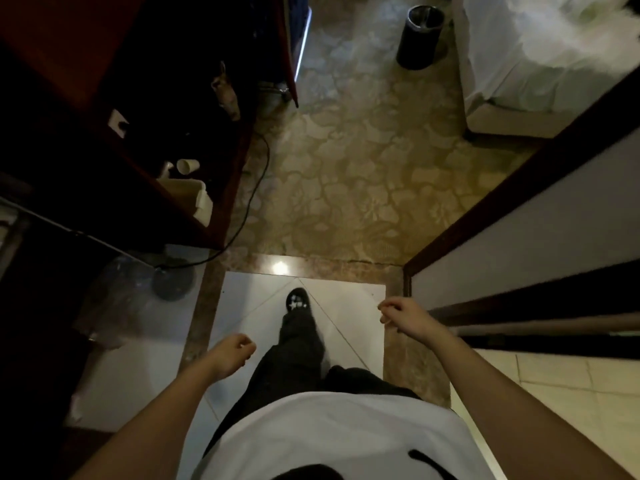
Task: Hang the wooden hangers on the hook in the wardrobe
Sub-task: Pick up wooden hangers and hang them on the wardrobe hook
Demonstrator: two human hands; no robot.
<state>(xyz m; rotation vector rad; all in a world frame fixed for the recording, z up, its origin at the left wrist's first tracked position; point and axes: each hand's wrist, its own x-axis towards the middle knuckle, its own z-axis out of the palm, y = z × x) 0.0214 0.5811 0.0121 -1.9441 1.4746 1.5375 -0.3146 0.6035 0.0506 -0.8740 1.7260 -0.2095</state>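
Observation:
No wooden hanger and no wardrobe hook show in the head view. My left hand (235,348) hangs over the white floor tile with its fingers loosely curled and nothing in it. My right hand (401,315) is out in front at the right, near a dark wooden door frame (519,178), fingers loosely bent and holding nothing. I look straight down at my white shirt, dark trousers and one black shoe (298,301) stepping forward.
A dark red wooden cabinet (194,98) with open shelves stands at the left, holding paper cups (188,165) and a box. A black cable (256,188) trails over the patterned carpet. A black bin (420,36) and a white bed (540,64) lie ahead.

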